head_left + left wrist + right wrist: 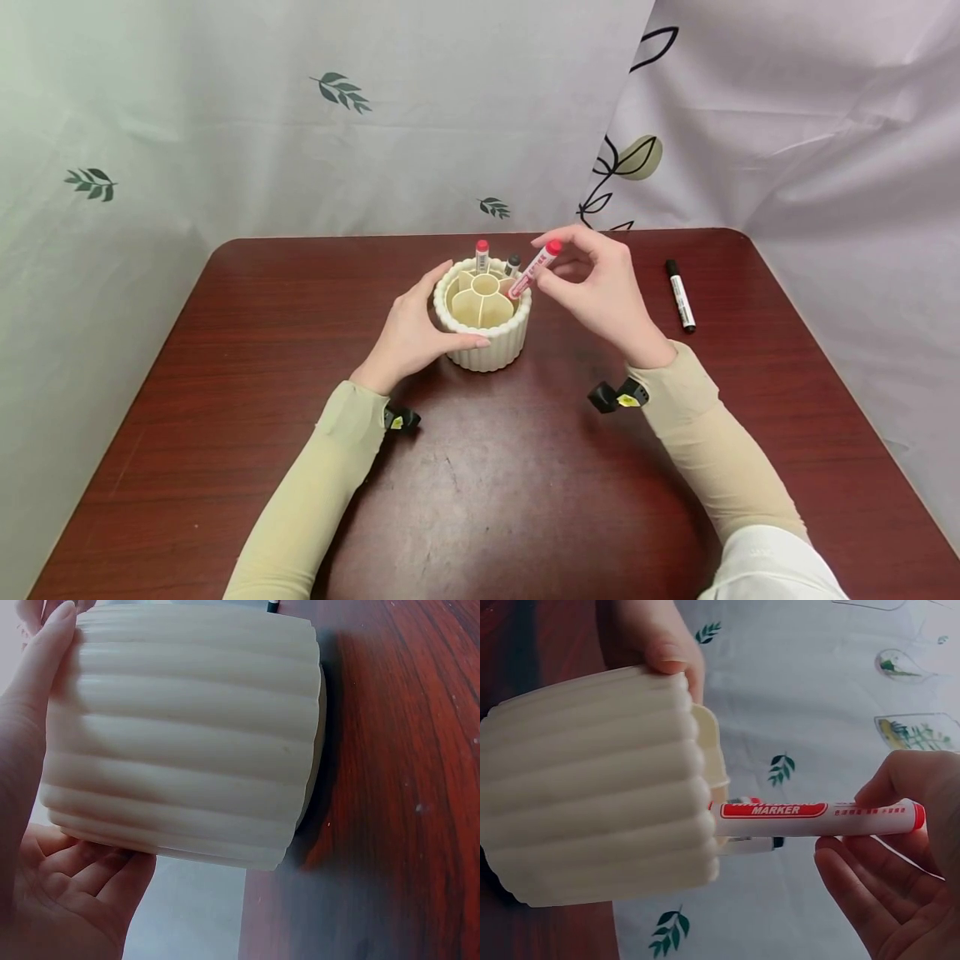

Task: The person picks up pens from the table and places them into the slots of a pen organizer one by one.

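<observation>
A cream ribbed pen holder [487, 354] with petal-shaped compartments stands on the table. My left hand [411, 333] grips it, thumb across the front of the rim and fingers round the far left side. Between thumb and fingers, my right hand [600, 283] pinches a red-and-white whiteboard marker [780, 819]. The marker is tilted, its lower end inside the holder's right side and its red end up by my fingers. Another red-ended marker [482, 257] and a black-ended marker [512, 266] stand in compartments at the back.
A black-and-white marker [680, 296] lies on the dark red wooden table [225, 400], to the right of my right hand. A pale curtain [412, 150] with leaf prints hangs behind the table's far edge. Small black cameras sit at both wrists.
</observation>
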Demonstrator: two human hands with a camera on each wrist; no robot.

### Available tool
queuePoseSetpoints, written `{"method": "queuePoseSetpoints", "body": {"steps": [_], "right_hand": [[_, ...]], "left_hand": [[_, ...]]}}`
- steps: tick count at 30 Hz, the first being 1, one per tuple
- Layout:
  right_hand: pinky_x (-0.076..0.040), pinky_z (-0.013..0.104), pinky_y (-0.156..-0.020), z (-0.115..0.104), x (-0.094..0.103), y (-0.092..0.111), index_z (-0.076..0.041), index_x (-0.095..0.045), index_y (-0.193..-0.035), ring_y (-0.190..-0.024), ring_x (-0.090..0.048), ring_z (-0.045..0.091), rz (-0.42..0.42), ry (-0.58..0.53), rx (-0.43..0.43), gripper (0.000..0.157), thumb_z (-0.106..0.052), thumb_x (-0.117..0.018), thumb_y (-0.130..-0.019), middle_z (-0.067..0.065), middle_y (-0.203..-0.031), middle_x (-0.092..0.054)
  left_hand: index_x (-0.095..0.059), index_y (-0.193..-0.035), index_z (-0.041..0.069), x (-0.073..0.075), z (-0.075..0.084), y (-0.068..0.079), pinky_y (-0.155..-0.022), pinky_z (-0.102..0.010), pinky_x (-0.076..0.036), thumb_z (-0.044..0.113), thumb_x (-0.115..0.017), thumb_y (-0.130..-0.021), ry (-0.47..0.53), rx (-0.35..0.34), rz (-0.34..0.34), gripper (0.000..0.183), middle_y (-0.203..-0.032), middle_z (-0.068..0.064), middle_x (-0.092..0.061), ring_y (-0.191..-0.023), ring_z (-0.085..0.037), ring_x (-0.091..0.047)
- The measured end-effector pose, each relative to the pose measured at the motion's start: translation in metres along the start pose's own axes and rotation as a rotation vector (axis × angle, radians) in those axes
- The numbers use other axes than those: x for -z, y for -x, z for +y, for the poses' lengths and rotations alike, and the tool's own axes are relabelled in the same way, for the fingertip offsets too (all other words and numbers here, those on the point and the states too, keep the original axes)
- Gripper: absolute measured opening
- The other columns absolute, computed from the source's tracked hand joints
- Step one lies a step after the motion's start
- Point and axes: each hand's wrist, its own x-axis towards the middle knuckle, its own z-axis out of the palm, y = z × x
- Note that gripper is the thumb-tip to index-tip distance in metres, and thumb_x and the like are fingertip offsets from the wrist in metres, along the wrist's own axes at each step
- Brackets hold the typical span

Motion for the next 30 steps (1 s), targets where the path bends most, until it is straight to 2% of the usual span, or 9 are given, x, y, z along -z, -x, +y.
{"method": "queuePoseSetpoints", "body": {"steps": [3,7,10,13,16,20,24,30], "right_hand": [[-0.059,0.03,-0.074,0.007,-0.003,-0.001,0.006,-0.072,-0.107,-0.078,-0.069,0.026,-0.026,0.002,-0.002,0.026,0.014,-0.069,-0.082,0.012,-0.093,-0.069],[-0.059,0.031,-0.071,0.029,-0.01,-0.004,0.004,-0.072,-0.107,-0.078,-0.07,0.026,-0.058,0.006,-0.009,0.024,0.011,-0.073,-0.084,0.012,-0.095,-0.07],[-0.059,0.03,-0.07,0.045,-0.014,-0.004,0.001,-0.073,-0.105,-0.077,-0.069,0.023,-0.079,0.015,-0.019,0.022,0.006,-0.077,-0.084,0.009,-0.096,-0.071],[-0.059,0.03,-0.069,0.052,-0.017,-0.003,-0.004,-0.073,-0.101,-0.075,-0.068,0.017,-0.102,0.036,-0.019,0.019,0.0,-0.081,-0.084,0.003,-0.092,-0.072],[-0.058,0.03,-0.069,0.056,-0.02,-0.002,-0.009,-0.073,-0.097,-0.074,-0.067,0.012,-0.124,0.072,-0.001,0.016,-0.006,-0.082,-0.084,-0.002,-0.087,-0.07],[-0.057,0.029,-0.068,0.058,-0.022,0.0,-0.01,-0.074,-0.097,-0.074,-0.067,0.01,-0.135,0.097,0.021,0.015,-0.008,-0.082,-0.085,-0.004,-0.086,-0.07],[-0.057,0.029,-0.069,0.059,-0.021,0.001,-0.01,-0.074,-0.098,-0.075,-0.067,0.011,-0.129,0.1,0.026,0.016,-0.008,-0.083,-0.085,-0.005,-0.087,-0.07],[-0.058,0.031,-0.074,0.059,-0.015,0.004,-0.011,-0.075,-0.102,-0.082,-0.069,0.011,-0.111,0.107,0.005,0.022,-0.012,-0.086,-0.084,-0.002,-0.096,-0.072]], "left_hand": [[-0.038,-0.158,0.021,0.0,0.0,0.0,-0.104,-0.045,-0.043,0.067,-0.091,-0.058,-0.002,-0.003,-0.003,0.122,-0.148,0.002,-0.051,-0.129,-0.021,-0.05],[-0.038,-0.158,0.019,0.0,0.0,0.0,-0.104,-0.044,-0.043,0.066,-0.092,-0.059,-0.002,-0.013,-0.002,0.122,-0.148,0.002,-0.051,-0.129,-0.019,-0.051],[-0.038,-0.158,0.019,0.0,0.0,0.0,-0.104,-0.042,-0.044,0.065,-0.092,-0.059,0.0,-0.017,-0.001,0.122,-0.148,0.002,-0.052,-0.128,-0.017,-0.051],[-0.038,-0.158,0.019,0.0,0.0,0.0,-0.103,-0.041,-0.044,0.066,-0.092,-0.059,0.001,-0.017,-0.002,0.122,-0.147,0.002,-0.052,-0.127,-0.017,-0.052],[-0.038,-0.158,0.019,0.0,0.0,0.0,-0.103,-0.043,-0.044,0.066,-0.091,-0.059,-0.007,-0.018,-0.002,0.122,-0.147,0.001,-0.052,-0.127,-0.019,-0.052],[-0.038,-0.158,0.018,0.001,0.001,0.0,-0.104,-0.044,-0.044,0.068,-0.09,-0.059,-0.025,-0.029,-0.008,0.122,-0.148,-0.001,-0.051,-0.128,-0.021,-0.051],[-0.038,-0.158,0.015,0.003,0.001,0.0,-0.104,-0.044,-0.044,0.069,-0.089,-0.06,-0.041,-0.045,-0.016,0.123,-0.149,-0.003,-0.05,-0.129,-0.021,-0.051],[-0.039,-0.157,0.015,0.007,0.002,0.003,-0.107,-0.043,-0.042,0.073,-0.084,-0.063,-0.095,-0.064,-0.017,0.119,-0.153,0.001,-0.047,-0.135,-0.017,-0.047]]}}
